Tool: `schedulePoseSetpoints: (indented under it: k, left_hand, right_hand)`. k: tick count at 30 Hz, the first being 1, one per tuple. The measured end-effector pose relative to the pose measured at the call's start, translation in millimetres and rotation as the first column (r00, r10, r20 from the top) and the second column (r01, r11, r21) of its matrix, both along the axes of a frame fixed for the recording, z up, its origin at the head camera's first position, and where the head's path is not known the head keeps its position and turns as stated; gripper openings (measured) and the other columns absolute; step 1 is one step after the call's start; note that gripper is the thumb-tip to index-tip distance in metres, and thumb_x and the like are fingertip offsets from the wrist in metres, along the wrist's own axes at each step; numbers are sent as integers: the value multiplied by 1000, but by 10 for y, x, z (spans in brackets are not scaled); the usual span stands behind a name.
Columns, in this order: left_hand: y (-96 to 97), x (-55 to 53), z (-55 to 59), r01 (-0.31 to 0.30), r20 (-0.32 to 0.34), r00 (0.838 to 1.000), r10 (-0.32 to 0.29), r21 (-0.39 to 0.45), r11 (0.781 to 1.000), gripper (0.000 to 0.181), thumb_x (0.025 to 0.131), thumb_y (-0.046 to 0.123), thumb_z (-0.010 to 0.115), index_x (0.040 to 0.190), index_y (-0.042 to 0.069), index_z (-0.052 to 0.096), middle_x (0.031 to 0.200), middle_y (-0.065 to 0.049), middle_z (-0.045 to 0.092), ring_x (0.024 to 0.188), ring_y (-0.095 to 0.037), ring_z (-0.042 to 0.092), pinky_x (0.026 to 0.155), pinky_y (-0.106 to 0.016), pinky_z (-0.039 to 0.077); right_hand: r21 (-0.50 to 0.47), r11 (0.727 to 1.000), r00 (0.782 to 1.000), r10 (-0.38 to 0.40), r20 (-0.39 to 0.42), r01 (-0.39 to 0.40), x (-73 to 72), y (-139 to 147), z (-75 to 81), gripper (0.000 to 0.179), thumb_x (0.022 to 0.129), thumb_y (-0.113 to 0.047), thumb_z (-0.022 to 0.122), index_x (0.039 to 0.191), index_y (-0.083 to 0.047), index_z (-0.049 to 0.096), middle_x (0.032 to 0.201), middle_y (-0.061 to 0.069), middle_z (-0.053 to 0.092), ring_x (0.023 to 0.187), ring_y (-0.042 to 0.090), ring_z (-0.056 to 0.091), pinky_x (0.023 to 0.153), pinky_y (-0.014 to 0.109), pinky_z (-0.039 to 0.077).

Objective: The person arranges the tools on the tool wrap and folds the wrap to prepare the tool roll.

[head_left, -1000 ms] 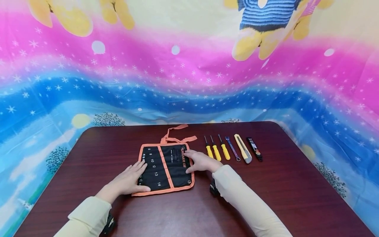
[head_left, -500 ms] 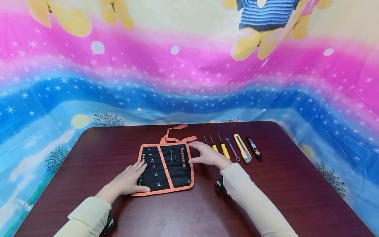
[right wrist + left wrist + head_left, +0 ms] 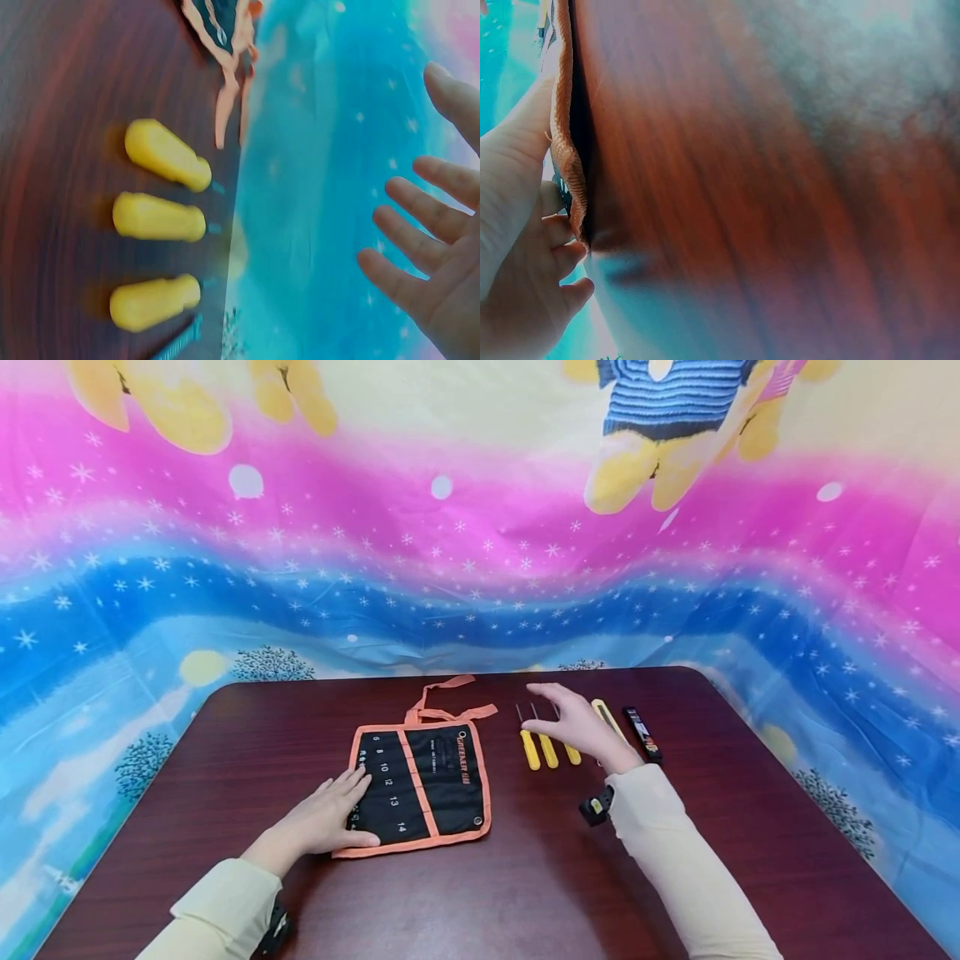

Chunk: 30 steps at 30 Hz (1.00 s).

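Observation:
A black tool pouch (image 3: 442,793) with orange trim and printed numbers lies spread on the table. My left hand (image 3: 326,814) rests on its left side, fingers extended and thumb along the near edge; the left wrist view has the orange edge (image 3: 568,150) against that hand. My right hand (image 3: 573,718) holds nothing and is over the tools, fingers spread apart. Beneath and beside it are three screwdrivers with yellow handles (image 3: 529,750), also lined up in the right wrist view (image 3: 157,216). A blue wrench (image 3: 178,341) shows partly there; in the head view the right hand hides most of it.
Right of the hand lie a yellow utility knife (image 3: 606,714), partly covered, and a black flat pack (image 3: 642,735). The pouch's orange ties (image 3: 450,714) trail toward the table's far edge. A printed cloth (image 3: 480,560) hangs behind the dark wooden table (image 3: 450,910).
My right hand has left the pouch's right side and moved right, over the screwdrivers and wrench. The left hand and the pouch have stayed in place.

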<state>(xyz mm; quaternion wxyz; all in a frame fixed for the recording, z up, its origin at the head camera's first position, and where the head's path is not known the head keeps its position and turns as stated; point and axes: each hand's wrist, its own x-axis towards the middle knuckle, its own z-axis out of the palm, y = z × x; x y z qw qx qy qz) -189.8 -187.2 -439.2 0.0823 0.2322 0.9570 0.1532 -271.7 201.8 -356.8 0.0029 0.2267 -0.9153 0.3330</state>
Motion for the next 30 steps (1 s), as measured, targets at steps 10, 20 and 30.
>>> schedulePoseSetpoints:
  k: [10, 20, 30]
  left_hand:
    - [7, 15, 4, -17, 10, 1000, 17, -5, 1000, 101, 72, 63, 64, 139, -6, 33, 144, -25, 26, 132, -40, 21, 103, -55, 20]
    - [14, 24, 2, -9, 8, 1000, 9, 4, 1000, 99, 73, 60, 65, 139, -6, 33, 144, -24, 26, 132, -40, 21, 104, -54, 20]
    - [2, 17, -3, -7, -2, 1000, 7, -5, 1000, 99, 74, 61, 64, 139, -6, 33, 144, -25, 26, 132, -40, 21, 104, -54, 20]
  right_hand:
    - [-117, 985, 991, -132, -7, 130, -43, 530, 37, 70, 85, -38, 65, 140, -5, 37, 136, 17, 42, 124, 34, 38, 99, 51, 30]
    - [-112, 944, 951, -309, 31, 311, -85, 1074, -195, 70, 87, -38, 63, 141, -5, 34, 133, 22, 43, 119, 39, 40, 94, 54, 35]
    - [-126, 908, 916, -388, 104, 400, -55, 1485, -506, 67, 89, -36, 60, 140, 0, 35, 129, 28, 44, 114, 41, 43, 85, 52, 43]
